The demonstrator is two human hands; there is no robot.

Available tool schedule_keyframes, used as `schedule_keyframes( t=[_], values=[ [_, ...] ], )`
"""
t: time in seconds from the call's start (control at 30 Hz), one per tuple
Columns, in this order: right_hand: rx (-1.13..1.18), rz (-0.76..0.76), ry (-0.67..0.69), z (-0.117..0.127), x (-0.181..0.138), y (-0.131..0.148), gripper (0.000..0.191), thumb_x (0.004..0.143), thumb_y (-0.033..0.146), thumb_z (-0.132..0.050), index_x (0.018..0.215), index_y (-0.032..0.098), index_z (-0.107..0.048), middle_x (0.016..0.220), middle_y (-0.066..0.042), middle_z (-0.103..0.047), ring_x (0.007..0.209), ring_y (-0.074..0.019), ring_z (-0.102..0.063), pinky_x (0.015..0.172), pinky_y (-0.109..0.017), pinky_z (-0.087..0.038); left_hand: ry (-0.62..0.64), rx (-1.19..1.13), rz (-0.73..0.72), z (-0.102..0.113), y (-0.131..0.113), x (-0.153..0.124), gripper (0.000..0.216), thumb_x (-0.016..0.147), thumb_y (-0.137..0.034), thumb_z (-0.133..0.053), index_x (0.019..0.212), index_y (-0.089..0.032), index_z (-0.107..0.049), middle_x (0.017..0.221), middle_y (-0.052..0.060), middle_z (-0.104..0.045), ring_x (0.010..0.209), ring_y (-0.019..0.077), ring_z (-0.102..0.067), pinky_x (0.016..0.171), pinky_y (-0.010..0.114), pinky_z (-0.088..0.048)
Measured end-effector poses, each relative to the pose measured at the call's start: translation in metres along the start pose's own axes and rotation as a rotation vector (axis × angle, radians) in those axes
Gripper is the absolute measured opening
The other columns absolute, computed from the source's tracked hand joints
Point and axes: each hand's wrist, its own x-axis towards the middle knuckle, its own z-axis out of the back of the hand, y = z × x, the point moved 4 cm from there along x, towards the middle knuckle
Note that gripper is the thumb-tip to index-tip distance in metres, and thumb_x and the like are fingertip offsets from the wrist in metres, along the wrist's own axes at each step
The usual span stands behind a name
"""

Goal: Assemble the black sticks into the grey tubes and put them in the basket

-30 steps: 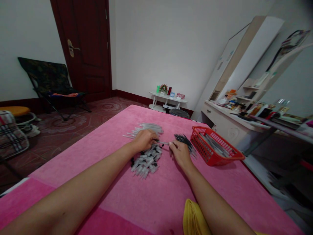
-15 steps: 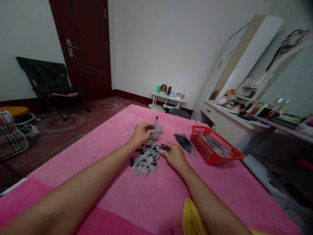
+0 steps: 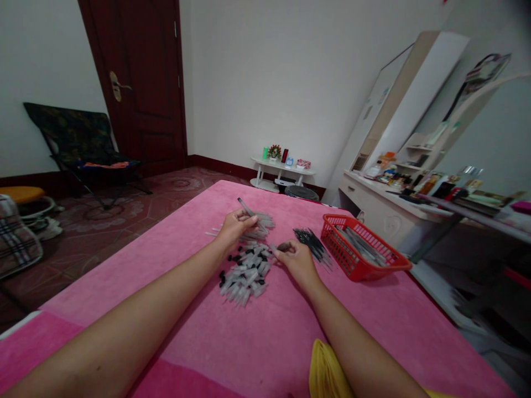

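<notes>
My left hand (image 3: 235,226) is closed on a clear pen tube (image 3: 248,209) that slants up to the left above a row of similar tubes (image 3: 259,223). My right hand (image 3: 293,258) rests on the pink cloth (image 3: 257,337), fingers curled around a small dark piece I cannot make out, at the right edge of a heap of pen caps (image 3: 245,271). A bundle of black refills (image 3: 311,243) lies just right of that hand.
A red basket (image 3: 362,247) holding assembled pens stands to the right on the cloth. Beyond the table's right edge is a dresser (image 3: 384,204) crowded with bottles. A folding chair (image 3: 78,148), a dark door (image 3: 141,83) and a low white shelf (image 3: 282,168) are farther back.
My left hand lifted a tube off the cloth and tilted it from upright to slanting left. My right hand drew back from the refills toward the cap heap.
</notes>
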Motion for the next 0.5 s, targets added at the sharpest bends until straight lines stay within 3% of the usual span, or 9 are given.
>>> schedule_keyframes(
  t=[0.17, 0.5],
  values=[
    [0.082, -0.026, -0.051, 0.0027, -0.0011, 0.0044, 0.027, 0.06, 0.032, -0.073, 0.07, 0.016, -0.054, 0.061, -0.001, -0.065, 0.056, -0.0154, -0.064, 0.05, -0.025, -0.053, 0.038, -0.014, 0.024, -0.0026, 0.0021, -0.0016, 0.042, 0.05, -0.027, -0.086, 0.079, -0.01, -0.061, 0.074, 0.004, -0.068, 0.065, 0.0139, -0.065, 0.066, 0.026, -0.055],
    [0.034, 0.034, -0.059, 0.0037, 0.0011, 0.0084, 0.026, 0.062, 0.035, -0.071, 0.07, 0.018, -0.052, 0.06, -0.002, -0.065, 0.055, -0.0167, -0.063, 0.05, -0.027, -0.051, 0.087, 0.01, 0.049, -0.0085, 0.0089, -0.0056, 0.04, 0.053, -0.027, -0.085, 0.08, -0.01, -0.061, 0.077, 0.007, -0.07, 0.067, 0.0175, -0.068, 0.065, 0.029, -0.057]
  ],
)
